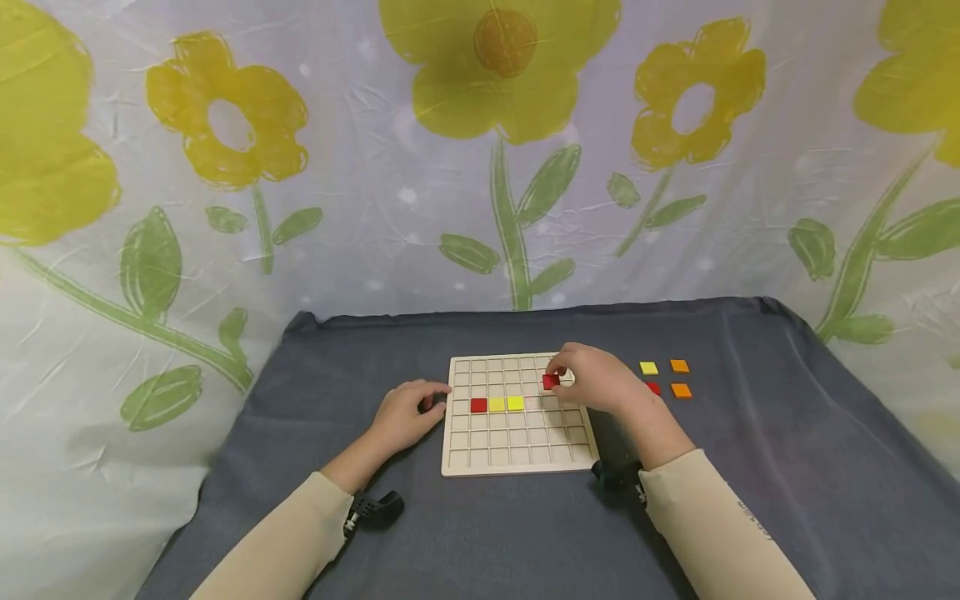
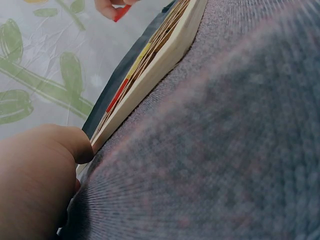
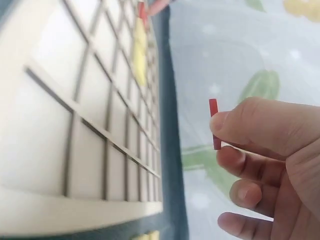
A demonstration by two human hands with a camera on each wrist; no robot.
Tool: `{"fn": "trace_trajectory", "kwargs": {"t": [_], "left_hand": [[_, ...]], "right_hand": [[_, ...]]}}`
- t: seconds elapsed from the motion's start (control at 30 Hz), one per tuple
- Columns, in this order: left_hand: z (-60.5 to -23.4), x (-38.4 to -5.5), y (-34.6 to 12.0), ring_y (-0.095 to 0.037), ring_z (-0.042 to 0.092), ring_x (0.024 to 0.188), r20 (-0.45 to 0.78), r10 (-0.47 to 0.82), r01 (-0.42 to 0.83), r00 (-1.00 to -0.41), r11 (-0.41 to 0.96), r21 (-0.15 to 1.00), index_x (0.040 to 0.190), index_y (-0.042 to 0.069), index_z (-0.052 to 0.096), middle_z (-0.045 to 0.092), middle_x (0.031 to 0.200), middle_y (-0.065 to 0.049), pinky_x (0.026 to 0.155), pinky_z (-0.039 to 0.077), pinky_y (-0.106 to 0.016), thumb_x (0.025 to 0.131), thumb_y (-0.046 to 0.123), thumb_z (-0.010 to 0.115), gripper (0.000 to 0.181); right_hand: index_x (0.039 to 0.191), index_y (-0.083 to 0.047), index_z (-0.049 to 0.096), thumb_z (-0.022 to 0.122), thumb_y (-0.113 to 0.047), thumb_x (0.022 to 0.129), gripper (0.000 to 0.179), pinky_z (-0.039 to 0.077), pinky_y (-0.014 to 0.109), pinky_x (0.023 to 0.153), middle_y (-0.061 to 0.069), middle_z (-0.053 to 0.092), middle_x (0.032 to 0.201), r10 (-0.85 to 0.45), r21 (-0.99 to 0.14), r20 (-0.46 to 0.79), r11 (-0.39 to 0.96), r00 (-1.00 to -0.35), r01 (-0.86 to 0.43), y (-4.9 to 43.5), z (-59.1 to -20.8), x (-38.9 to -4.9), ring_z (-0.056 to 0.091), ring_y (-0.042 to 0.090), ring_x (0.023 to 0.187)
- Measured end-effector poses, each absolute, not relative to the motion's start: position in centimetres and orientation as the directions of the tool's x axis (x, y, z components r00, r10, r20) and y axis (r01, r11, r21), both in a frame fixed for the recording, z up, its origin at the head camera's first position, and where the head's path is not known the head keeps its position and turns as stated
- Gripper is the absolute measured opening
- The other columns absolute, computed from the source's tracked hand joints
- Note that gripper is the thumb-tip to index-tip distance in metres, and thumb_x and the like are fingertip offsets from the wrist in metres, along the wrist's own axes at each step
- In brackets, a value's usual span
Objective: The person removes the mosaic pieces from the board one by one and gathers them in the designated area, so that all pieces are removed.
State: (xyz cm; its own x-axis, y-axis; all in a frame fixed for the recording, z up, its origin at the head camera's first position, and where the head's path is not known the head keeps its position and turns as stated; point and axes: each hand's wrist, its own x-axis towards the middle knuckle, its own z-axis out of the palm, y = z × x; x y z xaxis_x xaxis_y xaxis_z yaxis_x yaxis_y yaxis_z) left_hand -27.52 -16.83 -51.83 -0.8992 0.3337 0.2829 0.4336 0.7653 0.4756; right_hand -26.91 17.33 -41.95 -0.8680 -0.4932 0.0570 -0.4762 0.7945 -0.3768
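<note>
A pale wooden grid board lies on the dark cloth. Along one row sit a red tile and two yellow tiles side by side. My right hand pinches another red tile above the board's upper right part; the right wrist view shows this tile on edge between thumb and fingers, off the grid. At the board's left edge, my left hand holds the rim with thumb and bent index finger. In the left wrist view, part of that grip is hidden behind the hand.
Right of the board lie a yellow tile, two orange tiles and a red tile partly hidden by my right wrist. Dark cloth covers the table; a flower-printed curtain hangs behind it.
</note>
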Motion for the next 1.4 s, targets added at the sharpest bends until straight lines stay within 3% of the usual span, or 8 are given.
{"fn": "trace_trajectory", "kwargs": {"t": [0.33, 0.67, 1.03, 1.4], "left_hand": [[-51.8, -27.4, -16.8, -0.015, 0.041, 0.068, 0.278, 0.340, 0.436, -0.899, 0.763, 0.477, 0.123, 0.019, 0.075, 0.047, 0.073, 0.006, 0.070, 0.032, -0.038, 0.097, 0.020, 0.071, 0.027], [-51.8, -27.5, -16.7, -0.016, 0.042, 0.068, 0.270, 0.335, 0.428, -0.903, 0.764, 0.483, 0.124, 0.018, 0.075, 0.047, 0.073, 0.005, 0.069, 0.032, -0.038, 0.096, 0.020, 0.071, 0.028], [-51.7, -27.5, -16.8, -0.016, 0.041, 0.067, 0.273, 0.347, 0.440, -0.897, 0.758, 0.482, 0.123, 0.017, 0.076, 0.047, 0.073, 0.006, 0.069, 0.032, -0.037, 0.097, 0.020, 0.071, 0.027], [-51.5, -27.6, -16.8, -0.016, 0.041, 0.068, 0.278, 0.342, 0.438, -0.898, 0.760, 0.479, 0.123, 0.017, 0.076, 0.047, 0.072, 0.005, 0.068, 0.032, -0.037, 0.096, 0.019, 0.071, 0.027]], "right_hand": [[0.106, -0.010, 0.074, 0.076, -0.010, 0.088, 0.019, 0.050, 0.044, 0.083, 0.006, 0.064, 0.108, -0.408, -0.467, -0.032, 0.813, -0.912, -0.348, 19.9, -40.1, -26.7, 0.059, 0.029, 0.099], [0.104, -0.006, 0.072, 0.073, -0.009, 0.089, 0.015, 0.049, 0.039, 0.073, 0.005, 0.065, 0.098, -0.355, -0.518, -0.152, 0.824, -0.923, -0.231, 22.8, -39.8, -27.1, 0.057, 0.023, 0.084], [0.096, -0.007, 0.072, 0.074, -0.005, 0.083, 0.014, 0.045, 0.036, 0.071, 0.005, 0.063, 0.092, -0.340, -0.487, -0.349, 0.862, -0.873, -0.141, 23.4, -42.0, -27.7, 0.054, 0.020, 0.080], [0.091, -0.011, 0.071, 0.075, 0.000, 0.082, 0.015, 0.044, 0.036, 0.068, 0.005, 0.060, 0.092, -0.325, -0.410, -0.380, 0.899, -0.866, -0.157, 21.8, -42.5, -27.4, 0.053, 0.021, 0.079]]}}
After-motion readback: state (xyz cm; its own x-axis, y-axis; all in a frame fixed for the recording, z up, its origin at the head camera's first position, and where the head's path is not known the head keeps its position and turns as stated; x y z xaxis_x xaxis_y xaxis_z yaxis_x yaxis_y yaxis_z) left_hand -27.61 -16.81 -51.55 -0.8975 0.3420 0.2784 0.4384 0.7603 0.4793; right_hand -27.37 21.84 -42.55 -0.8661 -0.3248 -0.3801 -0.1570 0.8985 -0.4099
